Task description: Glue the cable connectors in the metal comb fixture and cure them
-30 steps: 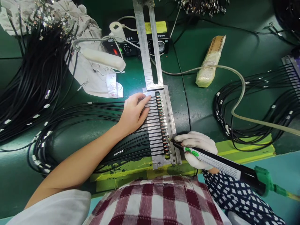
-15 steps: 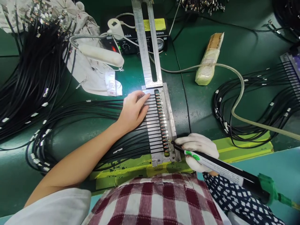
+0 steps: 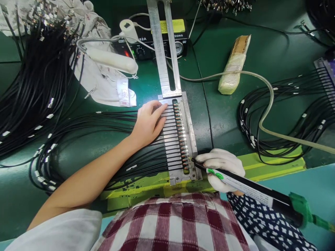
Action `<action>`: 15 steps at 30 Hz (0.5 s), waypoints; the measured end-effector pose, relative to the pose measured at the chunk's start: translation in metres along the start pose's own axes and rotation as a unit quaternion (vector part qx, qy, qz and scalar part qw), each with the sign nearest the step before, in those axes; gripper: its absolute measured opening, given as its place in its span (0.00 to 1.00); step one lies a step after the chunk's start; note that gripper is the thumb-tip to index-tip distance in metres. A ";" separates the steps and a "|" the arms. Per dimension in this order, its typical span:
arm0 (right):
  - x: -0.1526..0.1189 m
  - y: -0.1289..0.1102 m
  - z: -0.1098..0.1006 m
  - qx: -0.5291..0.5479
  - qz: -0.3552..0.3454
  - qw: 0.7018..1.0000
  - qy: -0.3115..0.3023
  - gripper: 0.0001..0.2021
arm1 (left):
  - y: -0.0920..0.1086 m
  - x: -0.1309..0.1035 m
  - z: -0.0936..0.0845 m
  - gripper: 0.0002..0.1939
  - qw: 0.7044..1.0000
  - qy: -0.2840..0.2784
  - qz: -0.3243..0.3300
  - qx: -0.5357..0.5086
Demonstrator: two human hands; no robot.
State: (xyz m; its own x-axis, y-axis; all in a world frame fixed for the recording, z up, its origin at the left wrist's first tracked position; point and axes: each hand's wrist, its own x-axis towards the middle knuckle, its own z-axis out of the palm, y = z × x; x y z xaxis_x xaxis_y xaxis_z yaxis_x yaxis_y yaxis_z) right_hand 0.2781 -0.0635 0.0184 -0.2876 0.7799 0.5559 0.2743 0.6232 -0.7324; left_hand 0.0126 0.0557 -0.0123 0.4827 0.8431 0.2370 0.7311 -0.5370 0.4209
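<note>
My left hand (image 3: 149, 120) is bare and rests, thumb and fingers apart, on the upper part of a flat metal fixture (image 3: 190, 129). Black cables (image 3: 112, 116) run under it from the left, side by side in the fixture's slots. Their stripped, coppery ends sit at small metal connectors (image 3: 180, 123) in a column. In a white glove, my right hand (image 3: 222, 167) grips a black dispensing syringe (image 3: 251, 188) with a white label and green stickers. The syringe's narrow tip is beside the lowest connectors; whether it touches anything I cannot tell.
Behind the fixture stands a black control box (image 3: 142, 48) with a gauge. A wrapped block (image 3: 234, 66) lies to its right, and a clear hose (image 3: 264, 122) crosses the green table. Bundled cables (image 3: 39, 69) lie on white cloth at left; more cables (image 3: 251, 139) coil at right.
</note>
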 end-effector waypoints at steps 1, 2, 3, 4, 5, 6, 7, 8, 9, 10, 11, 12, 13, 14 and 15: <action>0.000 0.000 0.000 0.000 0.000 1.000 0.000 0.07 | 0.000 0.000 0.000 0.21 1.000 0.000 0.000 0.000; 0.001 -0.001 0.000 0.000 -0.001 1.000 -0.002 0.07 | 0.000 0.000 0.000 0.21 1.000 -0.001 -0.001 0.000; 0.001 -0.001 0.000 0.000 -0.001 1.000 -0.004 0.07 | 0.000 0.000 0.000 0.21 1.000 -0.001 -0.001 -0.001; 0.001 -0.001 0.000 0.001 -0.002 1.000 -0.005 0.07 | 0.000 0.000 0.000 0.21 1.000 -0.002 -0.001 -0.003; 0.001 -0.001 -0.001 0.002 -0.003 1.000 -0.005 0.06 | -0.001 -0.001 0.001 0.21 1.000 -0.002 -0.001 -0.004; 0.001 -0.001 -0.001 0.004 -0.004 1.000 -0.004 0.06 | -0.001 -0.001 0.001 0.22 1.000 -0.001 -0.001 -0.004; 0.001 -0.001 -0.001 0.007 -0.004 1.000 -0.003 0.06 | -0.001 -0.001 0.001 0.22 1.000 -0.001 -0.001 -0.003; 0.001 0.000 -0.001 0.009 -0.004 1.000 -0.002 0.06 | -0.001 -0.001 0.001 0.22 1.000 -0.001 -0.001 -0.002; 0.001 0.000 -0.001 0.012 -0.003 1.000 -0.002 0.07 | -0.002 -0.001 0.001 0.22 1.000 -0.002 -0.001 -0.001; 0.001 0.000 -0.001 0.014 -0.003 1.000 -0.002 0.07 | -0.002 -0.001 0.001 0.22 1.000 -0.002 0.000 0.000; 0.001 0.001 -0.001 0.016 -0.003 1.000 -0.002 0.08 | -0.001 -0.001 0.001 0.22 1.000 -0.001 0.000 0.000; 0.001 0.001 -0.001 0.018 -0.005 1.000 -0.002 0.08 | -0.001 -0.001 0.001 0.22 1.000 -0.001 0.001 0.000; 0.001 0.001 -0.001 0.019 -0.006 1.000 -0.002 0.09 | -0.001 0.000 0.000 0.22 1.000 0.000 0.001 0.000; 0.001 0.001 -0.001 0.020 -0.007 1.000 -0.002 0.09 | 0.000 0.000 0.000 0.22 1.000 0.000 0.000 -0.001; 0.002 0.001 -0.001 0.021 -0.007 1.000 -0.002 0.09 | 0.000 0.000 0.000 0.22 1.000 0.000 -0.001 -0.002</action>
State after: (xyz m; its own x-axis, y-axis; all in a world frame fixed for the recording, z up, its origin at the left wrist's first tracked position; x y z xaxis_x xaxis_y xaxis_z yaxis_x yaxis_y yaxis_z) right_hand 0.2790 -0.0614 0.0191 -0.2950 0.7710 0.5643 0.2319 0.6307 -0.7405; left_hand 0.0125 0.0556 -0.0126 0.4811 0.8441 0.2367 0.7299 -0.5352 0.4252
